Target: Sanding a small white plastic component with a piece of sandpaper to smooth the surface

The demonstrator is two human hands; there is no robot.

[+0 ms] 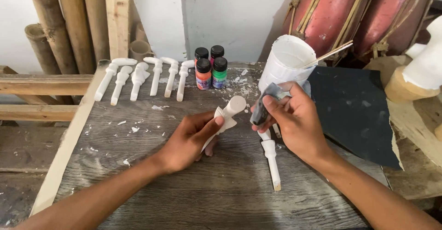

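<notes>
We see the left hand (pixel 191 138) clenched around a white carved figure (pixel 226 114), thumb pressed along its flat body, the round head pointing up and away; it sits just left of the white plastic cup (pixel 287 61) and a little nearer to us. The right hand (pixel 294 119) grasps a folded grey piece of sandpaper (pixel 263 105) between thumb and fingertips, just below the cup and close beside the figure's head, though we cannot tell whether the two touch. Under the right hand lies another white carved piece (pixel 270 158) on the grey wooden table (pixel 207 188), nearer to us than the cup. A thin stick (pixel 329 55) leans out of the cup. Left of the cup stand four small paint bottles (pixel 211 67) with black caps, and further left a row of six white carved pieces (pixel 142 78). Right of the cup lies a dark sheet (pixel 354 110), and behind it stand red drums (pixel 359 13)
</notes>
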